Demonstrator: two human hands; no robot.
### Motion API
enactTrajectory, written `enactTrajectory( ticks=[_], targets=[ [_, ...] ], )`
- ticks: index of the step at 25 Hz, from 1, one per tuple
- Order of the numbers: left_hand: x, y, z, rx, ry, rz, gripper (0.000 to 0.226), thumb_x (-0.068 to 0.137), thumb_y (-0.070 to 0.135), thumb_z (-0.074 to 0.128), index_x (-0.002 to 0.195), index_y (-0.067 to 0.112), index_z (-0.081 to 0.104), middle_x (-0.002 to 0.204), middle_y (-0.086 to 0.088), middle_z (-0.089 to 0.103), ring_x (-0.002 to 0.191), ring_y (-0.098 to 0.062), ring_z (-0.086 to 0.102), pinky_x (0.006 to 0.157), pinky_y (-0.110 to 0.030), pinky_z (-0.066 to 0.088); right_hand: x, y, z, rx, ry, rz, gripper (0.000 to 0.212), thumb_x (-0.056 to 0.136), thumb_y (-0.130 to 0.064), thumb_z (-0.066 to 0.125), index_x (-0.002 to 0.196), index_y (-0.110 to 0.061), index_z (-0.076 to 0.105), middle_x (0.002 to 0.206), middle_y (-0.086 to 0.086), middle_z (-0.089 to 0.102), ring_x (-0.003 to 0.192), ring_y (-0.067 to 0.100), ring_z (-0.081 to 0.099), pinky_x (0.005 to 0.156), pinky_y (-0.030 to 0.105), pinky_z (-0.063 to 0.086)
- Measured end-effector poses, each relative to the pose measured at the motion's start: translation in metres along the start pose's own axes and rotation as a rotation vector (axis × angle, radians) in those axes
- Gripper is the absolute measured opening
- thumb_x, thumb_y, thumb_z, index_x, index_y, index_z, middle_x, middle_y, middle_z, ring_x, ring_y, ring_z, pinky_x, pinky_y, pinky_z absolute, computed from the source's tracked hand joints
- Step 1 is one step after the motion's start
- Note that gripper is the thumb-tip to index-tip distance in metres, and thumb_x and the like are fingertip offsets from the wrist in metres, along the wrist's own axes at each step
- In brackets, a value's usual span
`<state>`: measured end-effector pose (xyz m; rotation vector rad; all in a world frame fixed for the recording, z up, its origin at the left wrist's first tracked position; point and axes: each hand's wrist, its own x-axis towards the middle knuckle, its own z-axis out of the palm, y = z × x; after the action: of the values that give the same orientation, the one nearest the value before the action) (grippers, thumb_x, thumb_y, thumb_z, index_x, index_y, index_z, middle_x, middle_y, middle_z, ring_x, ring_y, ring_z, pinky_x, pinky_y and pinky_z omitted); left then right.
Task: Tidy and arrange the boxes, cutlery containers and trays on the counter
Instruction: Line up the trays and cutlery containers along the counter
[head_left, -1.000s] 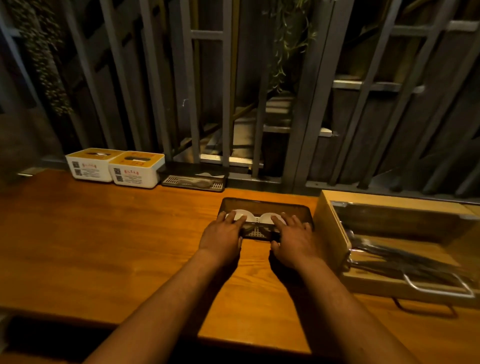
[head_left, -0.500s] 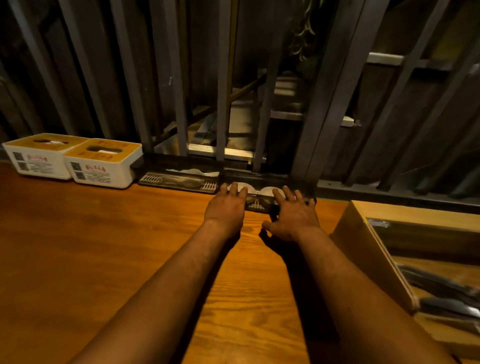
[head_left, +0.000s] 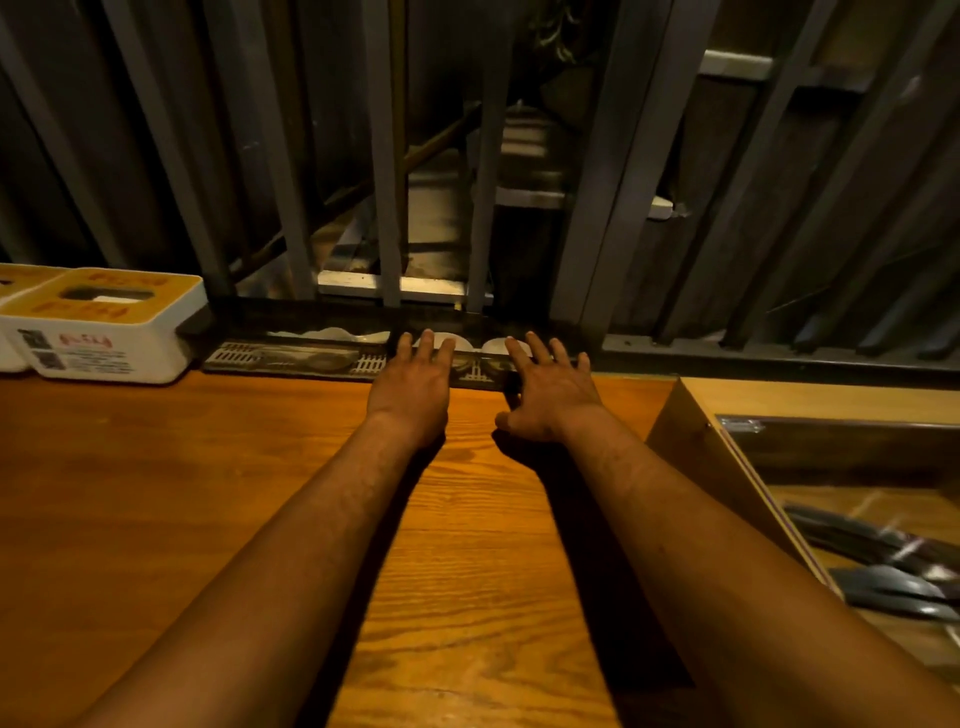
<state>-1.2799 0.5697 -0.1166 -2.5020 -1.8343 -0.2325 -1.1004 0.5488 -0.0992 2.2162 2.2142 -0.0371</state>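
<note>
Wooden counter: left hand and right hand, fingers flat and unclenched, are seating the dark tray against the back rail; likely next, releasing it flush beside the neighbouring tray.

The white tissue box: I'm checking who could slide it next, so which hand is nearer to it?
Left. The left hand lies right of the white tissue box; the right hand lies farther right.

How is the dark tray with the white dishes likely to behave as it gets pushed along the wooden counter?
The dark shallow tray probably slides flat without tipping, since it sits low under both flat hands, left and right. The smooth wooden counter suggests little drag. The round white dishes inside look loose and may shift or rattle.
</note>
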Motion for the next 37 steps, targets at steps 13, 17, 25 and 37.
enactTrajectory(
  ticks=[13,17,25,37],
  targets=[
    [-0.137,0.096,-0.080,-0.029,0.256,0.047,0.041,0.093,0.040,0.051,0.131,0.027,0.055,0.129,-0.004,0.059,0.121,-0.024,0.050,0.101,-0.038,0.038,-0.126,0.012,-0.090,0.164,0.187,-0.065,0.059,0.083,-0.045,0.066,0.138,-0.030,0.051,0.140,0.006,0.048,0.129,0.029,0.042,0.105,0.049,0.038],
    [-0.198,0.171,-0.099,-0.145,0.303,0.064,0.039,0.094,0.042,0.050,0.132,0.032,0.055,0.130,0.002,0.060,0.121,-0.019,0.050,0.096,-0.034,0.040,-0.209,0.080,-0.107,0.225,0.222,-0.093,0.051,0.083,-0.045,0.064,0.132,-0.031,0.057,0.133,0.004,0.055,0.123,0.027,0.050,0.099,0.044,0.044],
    [-0.249,0.332,-0.088,-0.195,0.276,0.108,0.045,0.094,0.049,0.050,0.136,0.033,0.051,0.143,-0.002,0.049,0.132,-0.021,0.040,0.102,-0.035,0.037,-0.337,0.260,-0.070,0.249,0.219,-0.087,0.060,0.083,-0.058,0.062,0.138,-0.039,0.049,0.146,-0.002,0.047,0.135,0.022,0.040,0.109,0.047,0.035],
    [-0.205,0.334,-0.058,0.032,0.191,0.018,0.065,0.097,0.060,0.031,0.154,0.036,0.009,0.163,-0.009,0.013,0.149,-0.031,0.008,0.120,-0.044,0.008,-0.310,0.334,-0.047,0.058,0.246,-0.053,0.082,0.084,-0.073,0.048,0.152,-0.044,0.012,0.164,-0.003,0.012,0.149,0.026,0.011,0.117,0.056,0.009]
  ],
)
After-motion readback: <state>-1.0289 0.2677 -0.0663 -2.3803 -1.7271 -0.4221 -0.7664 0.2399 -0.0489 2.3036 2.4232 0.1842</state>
